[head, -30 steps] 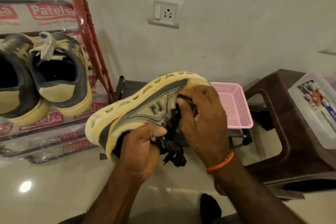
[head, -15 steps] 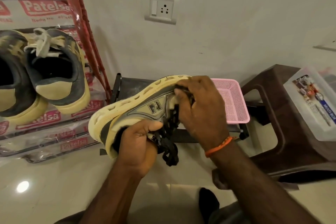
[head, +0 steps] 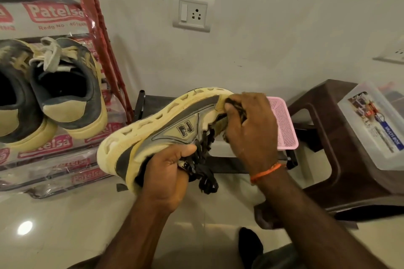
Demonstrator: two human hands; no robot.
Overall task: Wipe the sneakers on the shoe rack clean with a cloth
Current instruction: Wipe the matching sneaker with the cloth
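a person holds one sneaker (head: pixel 166 135) up in front of them, above a pale glossy floor (head: pixel 54 225), tipped on its side so the sole faces up and away and the toe points to the right. the left hand (head: pixel 166 172) grips the heel end from below, thumb curled over the collar, fingers wrapped under and out of sight. the right hand (head: pixel 249 129) is curled round a small dark cloth (head: pixel 235 107), pressing it against the toe end of the upper. little of the cloth shows between the fingers.

the step in hand looks like the wiping itself, at the front of this shoe. the next move probably calls for a firm rub along the side panel and into the sole, with the left hand turning the shoe to show fresh areas.

the sneaker has a thick cream foam sole cut with oval hollows, which would likely trap dirt. the upper is tan suede-like fabric with grey panels and a stitched letter logo. black laces (head: pixel 205 170) hang loose and tangled below it.

to the left, a second pair of sneakers (head: pixel 65 94), tan and dark grey, sits heels outward on the shoe rack (head: pixel 98 28), a red metal frame with its shelves still in printed plastic wrap. judging by that, more shoes are left to clean.

behind the hands is a pink mesh plastic basket (head: pixel 284 124). to the right, a brown plastic stool (head: pixel 323 137) carries a clear lidded box (head: pixel 376 129).
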